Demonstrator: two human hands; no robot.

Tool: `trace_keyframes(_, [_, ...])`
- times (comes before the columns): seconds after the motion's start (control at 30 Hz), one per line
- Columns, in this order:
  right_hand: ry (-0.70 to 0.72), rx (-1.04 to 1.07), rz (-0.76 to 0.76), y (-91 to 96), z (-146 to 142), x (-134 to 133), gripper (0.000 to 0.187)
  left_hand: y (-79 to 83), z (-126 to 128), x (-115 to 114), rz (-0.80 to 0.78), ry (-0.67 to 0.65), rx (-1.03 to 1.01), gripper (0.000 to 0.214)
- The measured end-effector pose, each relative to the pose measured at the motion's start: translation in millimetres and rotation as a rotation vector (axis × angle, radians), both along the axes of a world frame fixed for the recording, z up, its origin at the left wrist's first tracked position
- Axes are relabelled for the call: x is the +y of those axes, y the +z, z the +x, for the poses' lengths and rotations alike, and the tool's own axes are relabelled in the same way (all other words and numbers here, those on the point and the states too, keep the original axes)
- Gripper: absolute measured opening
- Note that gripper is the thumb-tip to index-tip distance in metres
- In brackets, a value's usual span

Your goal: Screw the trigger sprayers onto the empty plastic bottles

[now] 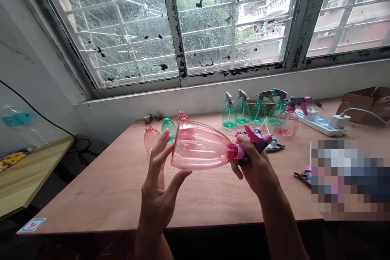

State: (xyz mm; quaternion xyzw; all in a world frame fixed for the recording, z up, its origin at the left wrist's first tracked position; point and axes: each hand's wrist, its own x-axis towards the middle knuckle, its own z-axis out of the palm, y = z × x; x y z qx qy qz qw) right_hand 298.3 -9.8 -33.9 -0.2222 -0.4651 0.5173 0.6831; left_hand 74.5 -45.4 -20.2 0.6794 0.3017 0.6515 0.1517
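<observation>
I hold a clear pink spray bottle (201, 146) sideways above the wooden table (115, 187). My left hand (158, 183) cups the bottle's wide base, thumb and fingers pressed round it. My right hand (256, 166) is closed on the pink and black spray head (254, 138) at the bottle's neck. Behind the held bottle, a few headless pink and green bottles (152, 138) stand on the table.
A row of green spray bottles (243, 111) and one pink spray bottle (288, 120) stand at the back. Loose spray heads (274, 144) lie beside them. A white power strip (319, 124) and cardboard boxes (365, 101) are at the right. A second table (33, 170) is on the left.
</observation>
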Motion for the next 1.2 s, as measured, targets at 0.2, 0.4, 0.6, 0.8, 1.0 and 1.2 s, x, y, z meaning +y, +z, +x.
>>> trace_keyframes(0.2, [-0.102,-0.045,0.035,1.1,1.6,-3.6,0.037,-1.8,1.4,-2.7,-0.060,-0.060,-0.010,0.057])
trace_keyframes(0.4, [-0.128,-0.093,0.123,2.8,-4.7,-7.9,0.038,3.2,5.0,-0.6,-0.040,0.149,-0.097,0.036])
trace_keyframes(0.6, [-0.017,0.093,-0.041,2.7,-5.7,-3.4,0.035,0.1,-1.7,-3.5,0.028,-0.017,0.086,0.061])
trace_keyframes(0.8, [-0.118,-0.121,0.082,2.4,-1.4,-8.0,0.043,-3.2,-5.7,-3.1,-0.074,0.037,-0.017,0.046])
trace_keyframes(1.0, [-0.085,-0.092,0.041,3.9,-3.1,-7.2,0.045,1.5,-7.6,-4.9,0.004,0.068,0.099,0.059])
trace_keyframes(1.2, [-0.109,-0.143,0.192,-3.0,1.5,-4.8,0.031,-1.3,1.6,-5.4,-0.167,0.025,-0.169,0.076])
